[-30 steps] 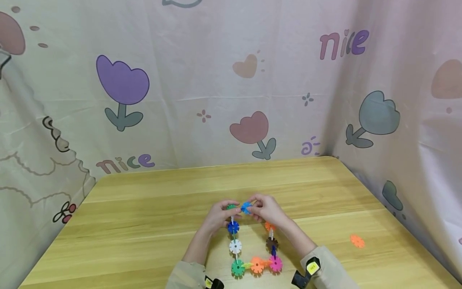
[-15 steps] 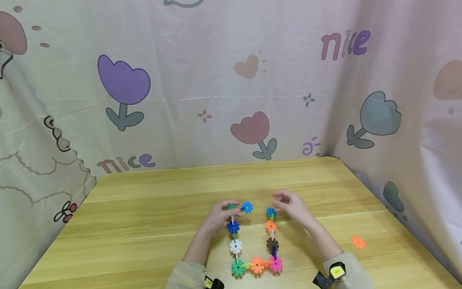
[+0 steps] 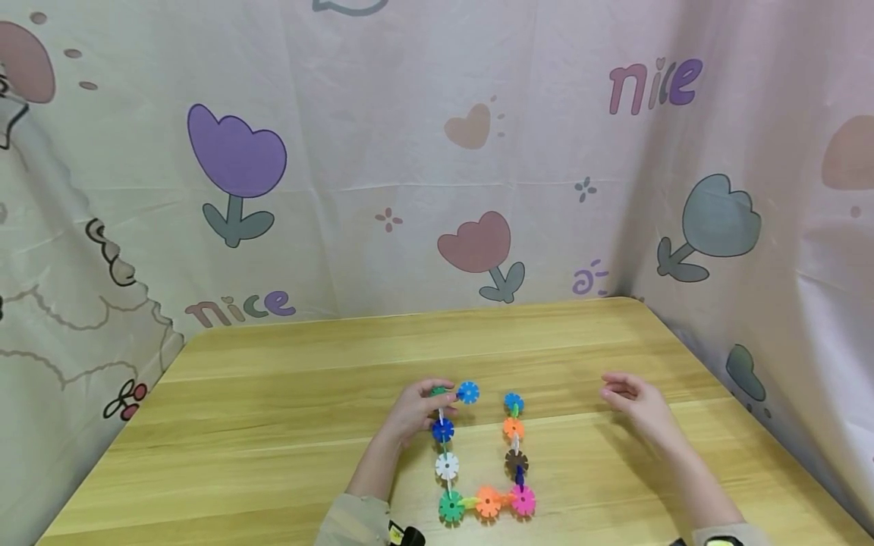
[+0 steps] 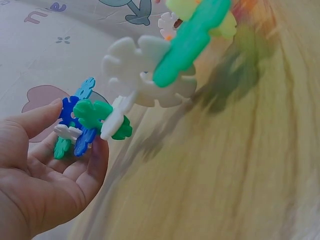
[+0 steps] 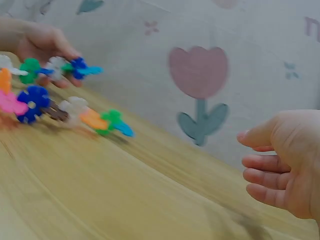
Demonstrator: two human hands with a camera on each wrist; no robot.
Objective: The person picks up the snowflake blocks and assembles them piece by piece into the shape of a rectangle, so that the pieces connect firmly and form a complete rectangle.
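A chain of interlocking notched plastic discs lies in a U on the table, its gap at the far side. My left hand (image 3: 412, 409) pinches its far left corner, by the green disc (image 3: 438, 391) and the dark blue disc (image 4: 69, 111). A light blue disc (image 3: 467, 392) sticks out to the right of those fingers. Another blue disc (image 3: 514, 402) ends the right side, apart from the first. White (image 3: 447, 465), brown (image 3: 517, 461) and pink (image 3: 523, 500) discs are among the rest. My right hand (image 3: 638, 406) hangs over the table's right part, fingers loosely bent and holding nothing.
The wooden table (image 3: 259, 425) stretches out on both sides of the chain. A cloth curtain (image 3: 369, 152) printed with tulips encloses its back and sides. The right forearm crosses the table's right part.
My right hand has let go of the light blue disc and moved off to the right. The forearm now covers the loose orange disc's spot. My left hand keeps its hold.
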